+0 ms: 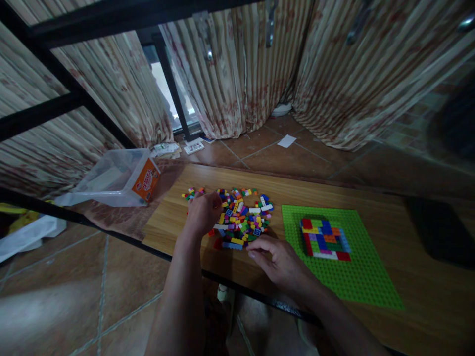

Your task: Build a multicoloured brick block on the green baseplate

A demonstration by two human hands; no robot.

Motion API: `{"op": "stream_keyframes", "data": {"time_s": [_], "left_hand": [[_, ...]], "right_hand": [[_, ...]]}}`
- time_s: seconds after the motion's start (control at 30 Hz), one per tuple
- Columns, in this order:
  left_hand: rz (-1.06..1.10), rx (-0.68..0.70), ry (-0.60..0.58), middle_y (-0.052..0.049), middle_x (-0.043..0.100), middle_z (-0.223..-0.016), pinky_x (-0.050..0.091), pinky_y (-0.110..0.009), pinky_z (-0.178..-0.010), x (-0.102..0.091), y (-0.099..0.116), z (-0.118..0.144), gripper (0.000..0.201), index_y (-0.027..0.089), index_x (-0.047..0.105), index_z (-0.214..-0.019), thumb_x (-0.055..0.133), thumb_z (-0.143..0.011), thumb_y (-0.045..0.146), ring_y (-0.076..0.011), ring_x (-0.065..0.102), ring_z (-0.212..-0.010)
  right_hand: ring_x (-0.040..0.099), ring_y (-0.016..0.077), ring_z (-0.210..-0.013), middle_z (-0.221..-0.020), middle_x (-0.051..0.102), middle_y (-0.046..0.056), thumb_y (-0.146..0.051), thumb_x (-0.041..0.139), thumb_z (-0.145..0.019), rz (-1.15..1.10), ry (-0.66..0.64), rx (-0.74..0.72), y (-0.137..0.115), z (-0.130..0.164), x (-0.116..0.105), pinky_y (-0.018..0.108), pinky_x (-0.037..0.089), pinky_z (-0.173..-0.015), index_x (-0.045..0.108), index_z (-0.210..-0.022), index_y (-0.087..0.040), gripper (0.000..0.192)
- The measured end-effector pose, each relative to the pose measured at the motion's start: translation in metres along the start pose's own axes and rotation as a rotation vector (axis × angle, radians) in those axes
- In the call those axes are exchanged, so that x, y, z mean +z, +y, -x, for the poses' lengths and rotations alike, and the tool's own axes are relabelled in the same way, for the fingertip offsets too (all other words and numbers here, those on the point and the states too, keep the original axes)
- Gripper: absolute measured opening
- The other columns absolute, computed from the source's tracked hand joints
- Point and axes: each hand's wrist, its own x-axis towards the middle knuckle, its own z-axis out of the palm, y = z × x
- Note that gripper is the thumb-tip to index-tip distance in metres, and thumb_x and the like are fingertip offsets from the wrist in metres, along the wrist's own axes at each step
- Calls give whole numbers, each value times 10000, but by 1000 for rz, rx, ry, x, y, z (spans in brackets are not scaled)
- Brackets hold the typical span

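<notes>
dozens of small loose bricks (243, 225) show in the head view, spread in a jumbled patch on the wooden desk (166, 222), to the left of the green baseplate (371, 284). they are red, yellow, blue, green, white, orange and purple, some short, some long; a long light-blue brick (232, 245) lies at the near edge of the patch, also left of the baseplate. on the baseplate itself, toward its far side, sits a low, roughly square brick cluster (326, 239), its red, yellow, blue, orange, purple, light-blue and white pieces packed close together.

the left hand (203, 212), well to the left of the baseplate, bends down over the patch with its back up; its fingertips are hidden, so i cannot tell whether it holds a brick. the right hand (276, 259) is just left of the baseplate, its forearm covering the baseplate's near left corner. its thumb and index finger point left with only a narrow gap between the tips, by the edge of the patch; i cannot tell whether anything small is pinched there.

a dark flat object (441, 230) lies to the right of the baseplate, and a clear plastic box (118, 195) stands far to its left, beyond the desk's end.
</notes>
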Motion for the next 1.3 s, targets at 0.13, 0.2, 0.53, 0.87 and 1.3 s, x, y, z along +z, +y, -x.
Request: {"op": "stream_keyframes", "data": {"time_s": [0.13, 0.2, 0.53, 0.87, 1.3], "left_hand": [[192, -14, 0, -51, 705, -799, 459, -321, -753, 1, -2, 0, 101, 179, 682, -790, 609, -723, 161, -209, 613, -800], [420, -13, -27, -45, 695, -799, 462, -295, -713, 3, -3, 0, 148, 155, 680, -847, 610, -717, 167, -181, 606, -749], [1138, 35, -385, -35, 683, -835, 453, -257, -723, 10, 52, 17, 205, 124, 696, -882, 698, -732, 264, -148, 592, -751], [1218, 50, -498, 2, 605, -704, 403, -209, -593, 23, 72, 23, 214, 117, 667, -818, 699, -757, 320, -101, 524, -634], [1315, -106, -522, 4, 642, -688, 421, -193, -564, 20, 71, 24, 239, 131, 684, -835, 744, -704, 322, -86, 562, -592]], "right_hand": [[650, 170, -845, -900, 708, 34, -228, 536, -897, -13, 19, -16, -1, 0, 0, 291, 479, -777, 702, -906, -215, 167], [646, 164, -814, -865, 702, 31, -232, 529, -902, -21, 59, -28, -3, -1, 0, 279, 477, -743, 699, -881, -212, 173], [653, 169, -748, -868, 715, 34, -440, 655, -815, -483, 492, 148, 4, -18, -9, 276, 515, -684, 686, -934, -207, 264], [578, 123, -547, -637, 682, 11, -463, 755, -684, -650, 515, 219, 5, -22, -20, 261, 476, -544, 714, -739, -183, 288], [483, 73, -532, -637, 604, -22, -437, 780, -670, -997, 392, 302, -5, -21, -22, 201, 365, -481, 669, -714, -183, 280]]}}
